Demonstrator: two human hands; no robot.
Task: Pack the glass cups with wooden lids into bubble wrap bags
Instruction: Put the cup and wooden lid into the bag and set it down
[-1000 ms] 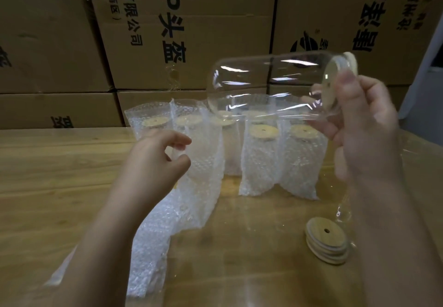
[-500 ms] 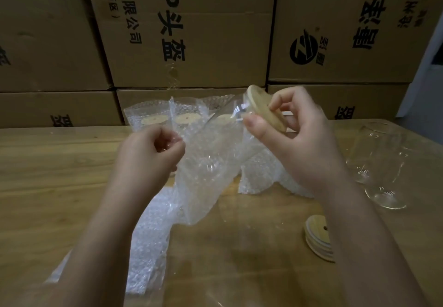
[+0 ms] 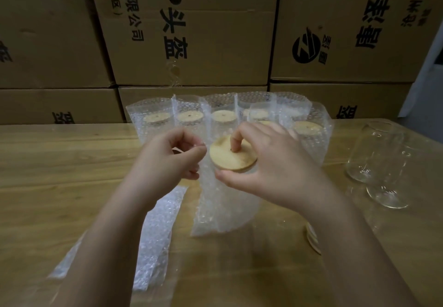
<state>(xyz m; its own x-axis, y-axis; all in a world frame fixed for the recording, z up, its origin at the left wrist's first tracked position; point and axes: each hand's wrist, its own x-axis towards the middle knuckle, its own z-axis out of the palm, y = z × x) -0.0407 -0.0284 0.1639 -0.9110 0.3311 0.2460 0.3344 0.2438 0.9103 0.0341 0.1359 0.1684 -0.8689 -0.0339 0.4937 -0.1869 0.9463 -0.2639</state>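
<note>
The wooden lid (image 3: 231, 157) caps a glass cup (image 3: 248, 170) inside a bubble wrap bag (image 3: 223, 208) upright on the table (image 3: 60, 163). The right hand (image 3: 275, 163) grips the lid, thumb at its rim, one bent finger on top. The left hand (image 3: 167, 163) pinches the bag's left edge. Behind the bag are packed cups (image 3: 187, 117) and boxes (image 3: 191, 31) printed "头盔" and "有限公司".

Packed bags (image 3: 189, 120) row behind the held bag (image 3: 223, 201); bare cups (image 3: 376, 153) right; flat bags (image 3: 155, 235) left.
</note>
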